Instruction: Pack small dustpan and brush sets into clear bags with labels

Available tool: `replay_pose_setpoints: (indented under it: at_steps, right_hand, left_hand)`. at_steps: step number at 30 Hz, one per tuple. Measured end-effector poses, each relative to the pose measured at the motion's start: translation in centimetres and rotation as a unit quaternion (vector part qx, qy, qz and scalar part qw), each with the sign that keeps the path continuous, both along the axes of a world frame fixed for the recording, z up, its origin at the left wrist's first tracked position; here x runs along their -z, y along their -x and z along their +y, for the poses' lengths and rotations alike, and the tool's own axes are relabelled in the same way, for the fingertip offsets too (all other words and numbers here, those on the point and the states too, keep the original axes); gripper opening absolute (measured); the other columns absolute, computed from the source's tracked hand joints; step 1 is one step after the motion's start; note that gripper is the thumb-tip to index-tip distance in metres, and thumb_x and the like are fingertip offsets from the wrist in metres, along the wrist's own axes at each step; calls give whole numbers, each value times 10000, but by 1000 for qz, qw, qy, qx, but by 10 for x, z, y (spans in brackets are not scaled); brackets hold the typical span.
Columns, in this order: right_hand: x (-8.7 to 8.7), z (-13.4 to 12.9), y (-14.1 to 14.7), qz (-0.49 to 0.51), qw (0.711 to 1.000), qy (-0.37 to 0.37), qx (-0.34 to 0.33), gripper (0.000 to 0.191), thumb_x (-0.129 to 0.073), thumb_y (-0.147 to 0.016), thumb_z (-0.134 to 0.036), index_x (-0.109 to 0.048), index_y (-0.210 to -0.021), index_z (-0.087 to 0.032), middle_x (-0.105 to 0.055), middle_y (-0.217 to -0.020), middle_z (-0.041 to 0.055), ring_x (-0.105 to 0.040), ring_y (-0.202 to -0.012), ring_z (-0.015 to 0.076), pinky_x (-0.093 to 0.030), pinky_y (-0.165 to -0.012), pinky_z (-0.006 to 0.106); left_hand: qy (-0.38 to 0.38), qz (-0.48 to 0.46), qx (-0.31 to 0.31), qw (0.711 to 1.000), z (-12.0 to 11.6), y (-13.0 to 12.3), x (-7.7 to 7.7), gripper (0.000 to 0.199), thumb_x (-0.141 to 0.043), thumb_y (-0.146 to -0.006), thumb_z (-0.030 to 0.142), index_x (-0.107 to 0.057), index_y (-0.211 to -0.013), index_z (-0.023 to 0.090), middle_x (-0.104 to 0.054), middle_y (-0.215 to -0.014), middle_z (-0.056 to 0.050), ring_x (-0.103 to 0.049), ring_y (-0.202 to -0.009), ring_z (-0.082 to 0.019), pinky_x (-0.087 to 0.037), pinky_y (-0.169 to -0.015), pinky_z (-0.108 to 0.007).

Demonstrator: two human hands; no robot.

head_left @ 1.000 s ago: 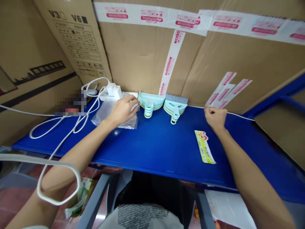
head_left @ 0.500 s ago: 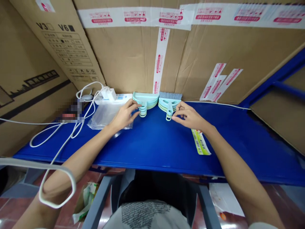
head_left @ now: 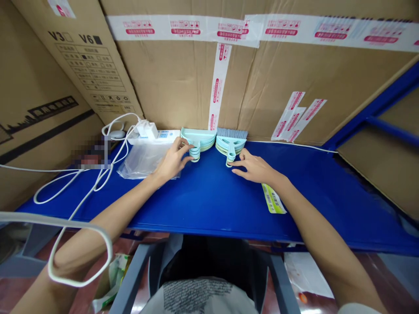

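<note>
In the head view, poised with the left hand (head_left: 173, 161), with thumb and fingers parted, at the handles (head_left: 195, 154) of stacked pale-turquoise plastic dustpans (head_left: 202, 138), and with the right hand (head_left: 257, 169), fingers loosely spread, at the handles (head_left: 231, 156) of grey-bristled turquoise plastic brushes (head_left: 231, 146) alongside, with firm contact unclear. Apparently at the taking-hold step, calling for a pinch on the handles. Hemmed in behind by brown cardboard (head_left: 183, 87), at left by clear plastic bags (head_left: 140, 161); roomy toward the blue tabletop's (head_left: 203, 205) front edge.

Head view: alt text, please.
A person's left hand is at the handles of stacked pastel dustpans, the right hand at those of stacked brushes, on a blue table. Clear plastic packaging and a green card lie nearby.
</note>
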State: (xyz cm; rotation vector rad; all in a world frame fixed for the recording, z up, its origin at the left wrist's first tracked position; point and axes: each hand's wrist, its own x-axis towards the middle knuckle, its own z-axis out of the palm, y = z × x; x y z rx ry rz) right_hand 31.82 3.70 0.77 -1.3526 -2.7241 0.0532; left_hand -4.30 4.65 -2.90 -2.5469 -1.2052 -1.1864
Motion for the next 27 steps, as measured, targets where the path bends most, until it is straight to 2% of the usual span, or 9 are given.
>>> replay_pose_setpoints:
  at_steps: [6, 10, 13, 17, 24, 27]
  right_hand:
    - [-2, 1, -1, 8, 1000, 2, 16, 400, -596, -1069, -418, -774, -1415, -328, -588, -1202, 141, -658, -972, 262, -547, -870, 421]
    - [-10, -4, 3, 19, 999, 38, -24, 377, -563, -1086, -368, -801, -1371, -303, -686, -1080, 113, -672, -977, 250, -506, -860, 375]
    - [-13, -8, 6, 11, 996, 69, -53, 360, -564, -1087, -343, -824, -1330, -284, -724, -984, 87, -676, -901, 223, -472, -814, 344]
    - [-12, -8, 6, 6, 997, 70, -33, 374, -581, -1077, -338, -796, -1381, -296, -741, -960, 77, -674, -879, 226, -437, -761, 331]
    - [-9, -5, 3, -28, 997, 72, -15, 428, -561, -1089, -377, -726, -1480, -322, -743, -958, 66, -676, -900, 229, -382, -709, 306]
    - [-9, -3, 1, 13, 998, 64, -26, 341, -601, -1059, -359, -832, -1299, -286, -738, -880, 53, -672, -825, 214, -372, -689, 304]
  left_hand:
    - [1, 8, -34, 999, 0, -3, 1, 263, -685, -1013, 266, -684, -1275, 240, -544, -1282, -111, -660, -1025, -249, -649, -921, -469]
    - [0, 19, -31, 999, -3, -3, -3, 277, -682, -1009, 256, -682, -1286, 240, -554, -1297, -123, -664, -1026, -251, -645, -919, -459]
    - [-5, 47, -44, 998, -9, -2, -9, 352, -706, -1005, 303, -659, -1342, 213, -553, -1345, -159, -679, -1009, -266, -640, -884, -466]
    - [-18, 44, -67, 997, -16, -3, -16, 382, -678, -1034, 370, -640, -1376, 204, -554, -1379, -177, -708, -1001, -275, -626, -828, -440]
    - [-53, 9, -52, 997, -19, -6, -15, 266, -634, -1041, 281, -676, -1294, 207, -591, -1293, -141, -706, -910, -220, -586, -714, -360]
    - [-64, -8, -38, 997, -20, -8, -14, 242, -634, -1034, 252, -699, -1260, 198, -610, -1265, -139, -698, -908, -218, -594, -749, -377]
